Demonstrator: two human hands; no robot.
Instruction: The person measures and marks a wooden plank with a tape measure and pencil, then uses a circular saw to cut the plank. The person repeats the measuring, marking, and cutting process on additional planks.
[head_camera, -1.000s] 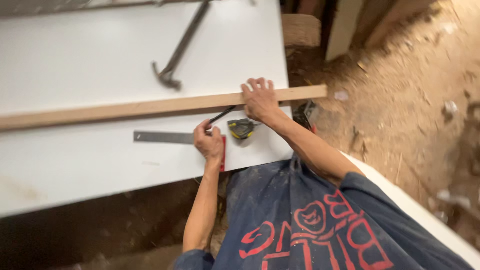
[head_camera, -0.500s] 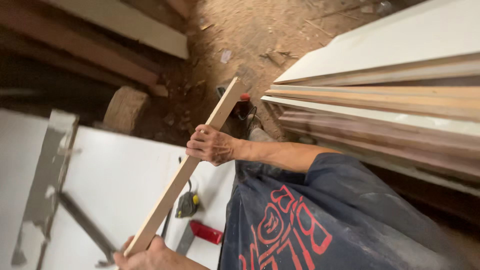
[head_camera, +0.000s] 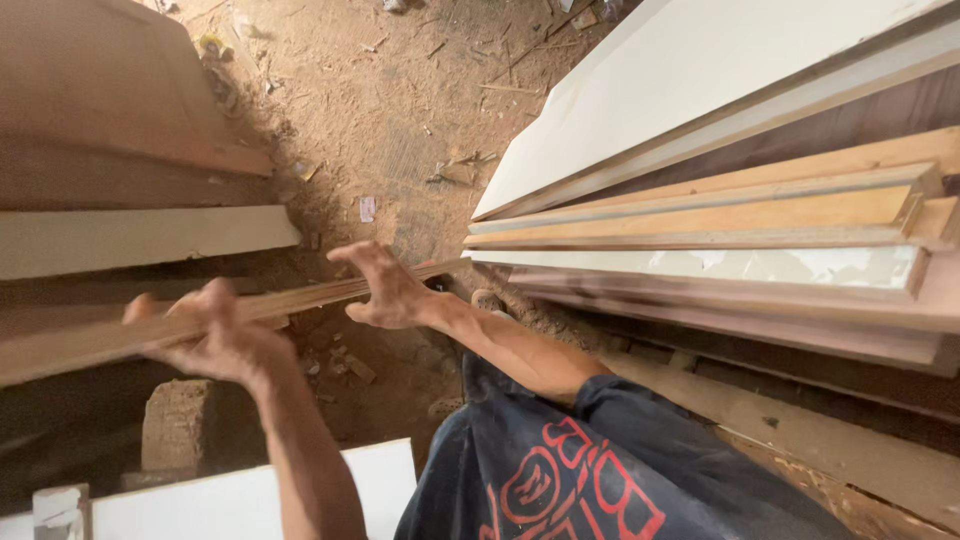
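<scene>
Change: the strip (head_camera: 300, 300) has swung away from the white tabletop (head_camera: 250, 490) since half a second ago, and now runs nearly level above the floor, its far end pointing at the board stack; both hands have travelled with it.
Board stack (head_camera: 760, 215): right of the strip, long white and bare wooden boards lying on top of one another, slanting up to the right.
Floor (head_camera: 400, 110): beyond the strip, packed earth strewn with chips and sawdust.
Planks (head_camera: 130, 160): left of the strip, wide boards in layers, a pale one lowest.
Tabletop: below the strip at the bottom left, only a white corner showing.
Block (head_camera: 180, 425): rough stone under the strip, just beyond the tabletop's edge.
Strip: thin, bare wood, blurred at its near left end, held off the ground by both hands.
Left hand (head_camera: 220, 335): curled around the strip near its near end, fingers closed over the top.
Right hand (head_camera: 385, 290): further along the strip, thumb and fingers wrapped about it, forefinger raised.
</scene>
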